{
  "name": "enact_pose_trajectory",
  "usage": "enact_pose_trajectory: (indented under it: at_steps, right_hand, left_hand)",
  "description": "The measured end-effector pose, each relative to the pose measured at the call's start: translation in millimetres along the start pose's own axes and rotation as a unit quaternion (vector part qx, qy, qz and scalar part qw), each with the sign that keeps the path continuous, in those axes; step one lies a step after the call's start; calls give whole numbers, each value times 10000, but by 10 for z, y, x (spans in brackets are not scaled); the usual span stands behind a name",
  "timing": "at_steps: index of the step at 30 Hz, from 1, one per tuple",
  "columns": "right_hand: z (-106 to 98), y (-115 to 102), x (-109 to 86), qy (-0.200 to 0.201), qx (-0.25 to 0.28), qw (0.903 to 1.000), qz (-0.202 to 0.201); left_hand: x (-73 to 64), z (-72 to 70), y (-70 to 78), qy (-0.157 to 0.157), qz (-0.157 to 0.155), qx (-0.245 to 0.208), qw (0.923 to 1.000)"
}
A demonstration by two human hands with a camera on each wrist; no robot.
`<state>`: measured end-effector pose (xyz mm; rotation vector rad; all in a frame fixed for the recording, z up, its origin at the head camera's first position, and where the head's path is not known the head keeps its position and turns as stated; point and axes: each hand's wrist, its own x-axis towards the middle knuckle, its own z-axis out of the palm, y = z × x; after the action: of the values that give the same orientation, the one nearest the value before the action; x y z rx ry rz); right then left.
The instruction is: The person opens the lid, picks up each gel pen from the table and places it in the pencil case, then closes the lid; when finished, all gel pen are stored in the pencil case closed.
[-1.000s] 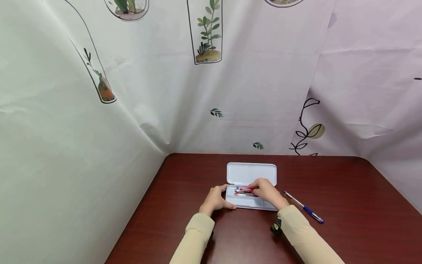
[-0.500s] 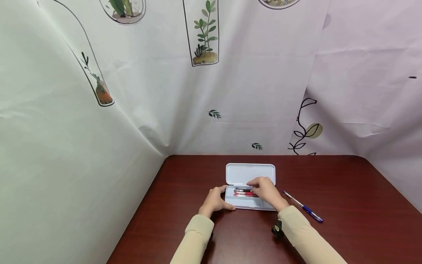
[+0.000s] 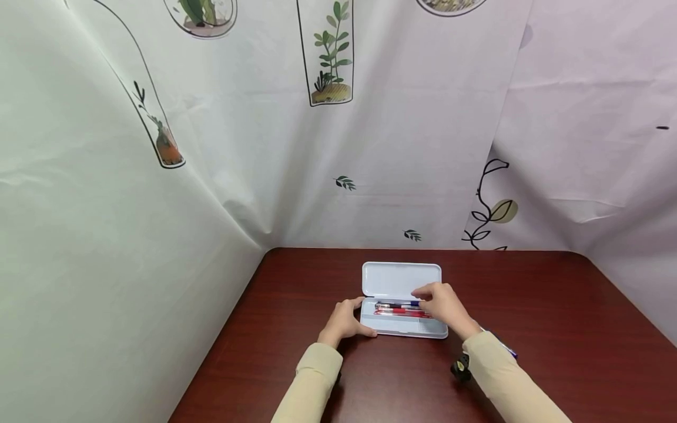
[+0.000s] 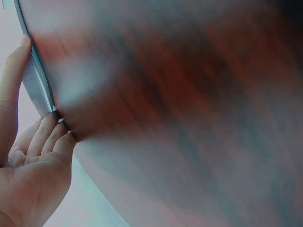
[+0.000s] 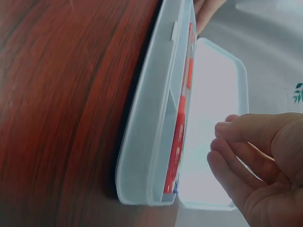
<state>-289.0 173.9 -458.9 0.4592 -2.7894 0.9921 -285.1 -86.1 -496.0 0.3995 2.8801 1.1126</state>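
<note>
A white pencil case (image 3: 386, 324) lies open on the table, its lid (image 3: 402, 277) folded back. Inside, in the back compartment, a red pen (image 3: 404, 312), a black pen and a blue-capped pen (image 3: 415, 304) lie side by side. My left hand (image 3: 341, 322) grips the case's left end, thumb at the front edge and fingers at the back. In the left wrist view the left thumb and fingertips touch the case's rim (image 4: 43, 78). Over the case's right part hovers my right hand (image 3: 443, 305). The right wrist view shows its fingers (image 5: 232, 170) loosely bent, with nothing between them.
Another blue pen (image 3: 509, 350) lies on the dark red table (image 3: 296, 282) to the right, mostly covered by my right forearm. A white curtain (image 3: 254, 147) with plant drawings hangs behind the table and along its left side.
My right hand has let go of a red pen in the case and moved right. More of the pens shows, and the loose blue pen is now mostly covered. The left hand stays put.
</note>
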Motion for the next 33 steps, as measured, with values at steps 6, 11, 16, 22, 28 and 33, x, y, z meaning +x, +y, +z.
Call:
enact_pose_trajectory:
  at_steps: [6, 11, 16, 22, 28, 33]
  right_hand:
    - [-78, 50, -49, -86, 53, 9997, 203]
    - [-124, 98, -94, -155, 60, 9994, 315]
    - [-171, 168, -144, -182, 48, 9989, 420]
    - [-235, 249, -213, -176, 95, 9984, 523]
    - [-311, 311, -277, -240, -8, 9979, 603]
    - [-396, 359, -328, -271, -41, 9977, 620]
  left_hand:
    - [-8, 4, -6, -13, -54, -2, 10000]
    - [-12, 0, 8, -21, -62, -15, 10000]
    - [-10, -6, 20, -27, -62, -36, 10000]
    - [3, -6, 13, -46, -85, -3, 10000]
    - [2, -3, 13, -16, -3, -19, 10000]
    - [2, 1, 10, -26, -23, -27, 10000]
